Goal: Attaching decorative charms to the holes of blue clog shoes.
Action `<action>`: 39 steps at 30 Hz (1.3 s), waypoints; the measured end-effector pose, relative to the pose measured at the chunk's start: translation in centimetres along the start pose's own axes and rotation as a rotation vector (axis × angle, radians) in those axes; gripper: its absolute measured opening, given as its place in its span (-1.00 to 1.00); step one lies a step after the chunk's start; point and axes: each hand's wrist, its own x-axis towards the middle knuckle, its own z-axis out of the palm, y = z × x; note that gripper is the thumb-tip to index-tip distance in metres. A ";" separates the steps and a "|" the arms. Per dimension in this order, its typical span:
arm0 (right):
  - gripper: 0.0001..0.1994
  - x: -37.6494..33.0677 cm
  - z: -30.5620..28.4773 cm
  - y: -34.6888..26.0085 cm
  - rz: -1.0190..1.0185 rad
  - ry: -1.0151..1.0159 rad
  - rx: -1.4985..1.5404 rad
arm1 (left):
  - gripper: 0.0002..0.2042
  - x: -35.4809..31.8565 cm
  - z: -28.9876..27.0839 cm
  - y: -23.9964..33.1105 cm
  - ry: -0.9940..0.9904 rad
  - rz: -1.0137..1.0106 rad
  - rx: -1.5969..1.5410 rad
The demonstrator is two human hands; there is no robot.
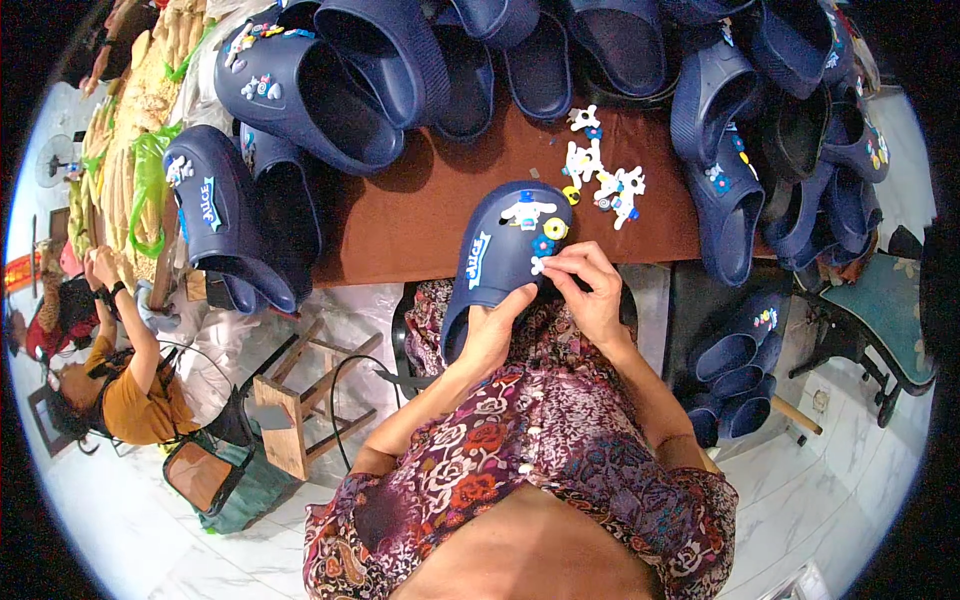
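Note:
A navy clog (pixel 503 262) is in my left hand (pixel 487 338), toe pointing away from me. The fingers reach into its opening, and the thumb lies along the outside. Its upper carries a white character charm, a yellow round charm, a blue flower charm and a light-blue name-strip charm. My right hand (pixel 590 292) pinches a small white charm (pixel 538 266) against the clog's right side, below the blue flower; whether it is fixed there I cannot tell. Beyond the toe, loose white, blue and yellow charms (pixel 620 192) lie in a small cluster on the brown tabletop (pixel 400 220).
More navy clogs (pixel 310 90) crowd the table's far side and both ends, some stacked. At right, several clogs (pixel 740 375) rest on a dark seat beside an office chair (pixel 880 310). A wooden stool (pixel 290 420) stands left; another person (pixel 140 385) works beyond.

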 end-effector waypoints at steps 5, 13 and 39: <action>-0.83 -0.1 0.0 0.1 0.024 -0.005 0.019 | -0.59 -0.1 0.0 0.2 0.004 -0.018 0.017; -0.86 2.0 -2.6 2.2 0.108 0.187 -0.322 | -0.49 0.0 0.3 1.0 0.018 -0.039 0.003; -0.89 -0.8 -2.5 -0.8 0.491 -0.020 0.437 | -0.58 0.2 0.4 1.4 -0.144 0.070 0.200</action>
